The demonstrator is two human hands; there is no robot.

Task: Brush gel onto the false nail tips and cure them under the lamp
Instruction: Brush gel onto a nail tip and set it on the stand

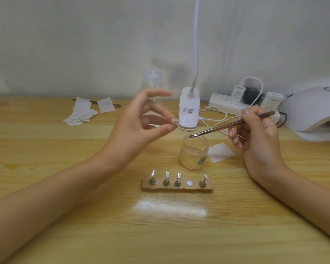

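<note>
Head: hands (141,122) (259,134) aloft with tip (174,121), brush (232,124)

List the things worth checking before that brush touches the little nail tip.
1. Nail tip pinched in the left hand: ok.
2. Brush held in the right hand: ok.
3. Gel loaded on the bristles: cannot tell.
4. Jar open and upright beneath the brush tip: ok.
5. Free slot on the holder for this tip: ok.
6. Curing lamp switched on: cannot tell.
</note>
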